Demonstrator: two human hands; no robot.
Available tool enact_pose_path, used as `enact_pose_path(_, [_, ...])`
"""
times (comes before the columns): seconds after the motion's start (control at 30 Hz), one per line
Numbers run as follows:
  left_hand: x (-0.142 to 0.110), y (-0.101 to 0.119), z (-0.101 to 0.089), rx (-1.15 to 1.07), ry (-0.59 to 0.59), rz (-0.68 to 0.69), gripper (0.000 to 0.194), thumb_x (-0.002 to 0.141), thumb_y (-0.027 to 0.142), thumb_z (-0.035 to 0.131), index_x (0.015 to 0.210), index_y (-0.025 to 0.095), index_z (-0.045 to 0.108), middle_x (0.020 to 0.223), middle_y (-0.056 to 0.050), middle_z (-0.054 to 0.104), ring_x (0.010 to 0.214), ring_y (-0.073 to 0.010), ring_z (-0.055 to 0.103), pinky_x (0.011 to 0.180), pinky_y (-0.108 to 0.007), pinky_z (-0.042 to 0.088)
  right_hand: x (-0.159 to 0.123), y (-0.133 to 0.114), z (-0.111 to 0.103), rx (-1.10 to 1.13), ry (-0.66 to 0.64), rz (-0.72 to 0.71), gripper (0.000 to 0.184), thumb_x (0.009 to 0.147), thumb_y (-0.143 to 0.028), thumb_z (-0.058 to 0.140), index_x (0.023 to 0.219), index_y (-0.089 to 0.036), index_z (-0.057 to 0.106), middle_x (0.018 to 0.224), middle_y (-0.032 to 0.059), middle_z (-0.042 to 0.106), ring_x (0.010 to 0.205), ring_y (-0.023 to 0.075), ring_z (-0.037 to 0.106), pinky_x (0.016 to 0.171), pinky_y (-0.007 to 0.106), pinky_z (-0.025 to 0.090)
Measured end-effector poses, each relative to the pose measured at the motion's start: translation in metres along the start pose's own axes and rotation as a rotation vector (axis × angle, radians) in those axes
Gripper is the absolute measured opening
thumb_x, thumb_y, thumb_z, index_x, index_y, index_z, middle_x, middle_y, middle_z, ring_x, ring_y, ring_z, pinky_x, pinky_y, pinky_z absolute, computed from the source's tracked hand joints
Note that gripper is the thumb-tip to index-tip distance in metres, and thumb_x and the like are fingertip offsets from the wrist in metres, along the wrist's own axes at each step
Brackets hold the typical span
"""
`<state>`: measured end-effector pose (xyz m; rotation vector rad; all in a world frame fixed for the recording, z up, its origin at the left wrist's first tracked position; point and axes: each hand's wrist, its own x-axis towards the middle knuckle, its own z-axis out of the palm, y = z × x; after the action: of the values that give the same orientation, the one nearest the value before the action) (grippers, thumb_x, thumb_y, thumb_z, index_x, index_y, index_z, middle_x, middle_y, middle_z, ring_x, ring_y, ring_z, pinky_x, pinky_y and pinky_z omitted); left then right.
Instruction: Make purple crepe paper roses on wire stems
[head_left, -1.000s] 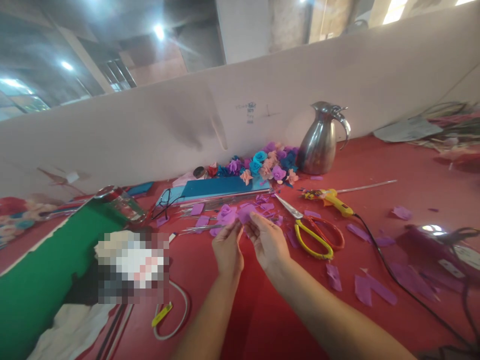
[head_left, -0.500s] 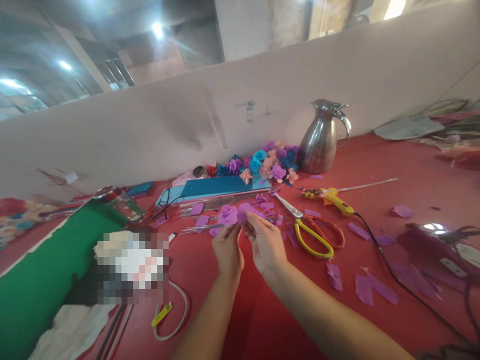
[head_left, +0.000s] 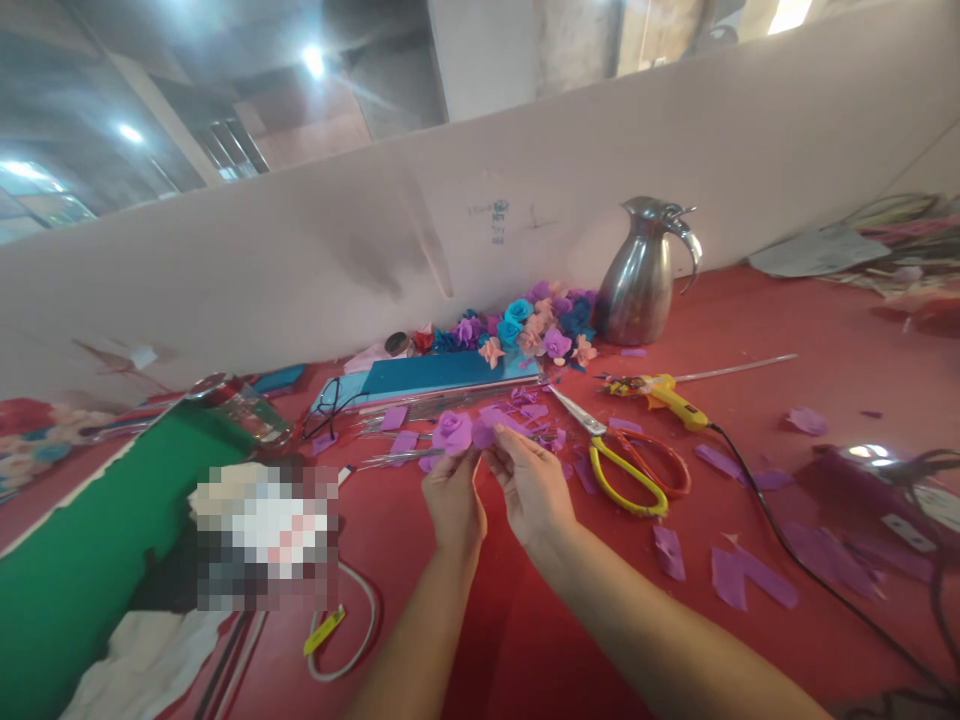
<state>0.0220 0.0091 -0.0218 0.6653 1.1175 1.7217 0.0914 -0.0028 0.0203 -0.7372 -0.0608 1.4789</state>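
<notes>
My left hand (head_left: 453, 498) is closed, its fingertips pinching the base of a purple paper rose (head_left: 452, 431). Close beside it, my right hand (head_left: 534, 482) pinches a purple paper petal (head_left: 485, 430) between thumb and fingers. The petal is near the rose's right side; I cannot tell whether they touch. Scissors with yellow and red handles (head_left: 628, 482) lie on the table right of my hands, blades pointing away. Beyond them rests a yellow glue gun (head_left: 670, 400) with a clear glue stick (head_left: 739, 368) out of its back. Purple paper pieces (head_left: 669, 553) are scattered around.
A steel jug (head_left: 638, 280) stands by the white partition (head_left: 315, 270). Finished paper flowers (head_left: 531, 326) are heaped left of it, behind blue sheets (head_left: 442, 373). A glass jar (head_left: 244, 408) leans at the left near a green board (head_left: 82, 560). A black cord (head_left: 795, 565) crosses the right side.
My right hand has tipped the petal and brought it slightly left, lower beside the rose. The rose shows more fully above my left hand. Over the last half second both hands hardly move.
</notes>
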Motion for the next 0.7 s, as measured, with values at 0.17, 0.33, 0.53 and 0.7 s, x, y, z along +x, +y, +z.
enact_pose_path(0.17, [0.0008,-0.001,-0.001,0.026,0.009,0.011,0.019,0.058,0.023,0.079,0.077,0.018,0.076,0.074,-0.001,0.073,0.082,-0.0165,0.065,0.086,-0.032,0.047,0.0011,-0.0027,0.0007,0.01,0.018,0.028,0.015,0.05,-0.021,0.082,0.06,-0.015,0.07,0.063,-0.0003,0.069,0.062,0.0107,0.062,0.07,0.024,0.052])
enact_pose_path(0.33, [0.0009,-0.0013,-0.0015,0.07,-0.002,0.037,0.017,0.06,0.021,0.077,0.077,0.019,0.077,0.073,0.0,0.073,0.082,-0.017,0.064,0.084,-0.031,0.048,-0.002,-0.0022,0.0039,0.002,-0.028,0.011,0.017,0.049,-0.022,0.082,0.058,-0.014,0.071,0.062,0.0001,0.069,0.062,0.0103,0.061,0.067,0.023,0.051])
enact_pose_path(0.53, [-0.0016,0.0024,0.0004,0.127,0.034,0.049,0.009,0.059,0.02,0.075,0.068,0.018,0.075,0.066,0.0,0.071,0.075,-0.0174,0.064,0.08,-0.032,0.048,-0.0043,0.0011,0.0031,-0.051,-0.113,-0.031,0.017,0.054,-0.027,0.082,0.063,-0.016,0.073,0.065,0.0008,0.069,0.062,0.011,0.059,0.066,0.024,0.049])
enact_pose_path(0.7, [-0.0012,0.0024,-0.0015,0.111,0.025,0.06,0.01,0.059,0.018,0.074,0.068,0.018,0.075,0.067,0.0,0.07,0.072,-0.0159,0.062,0.079,-0.03,0.048,-0.0044,0.0024,0.0023,-0.056,-0.148,-0.011,0.019,0.054,-0.029,0.081,0.065,-0.016,0.074,0.065,0.0001,0.069,0.062,0.0102,0.058,0.067,0.024,0.048])
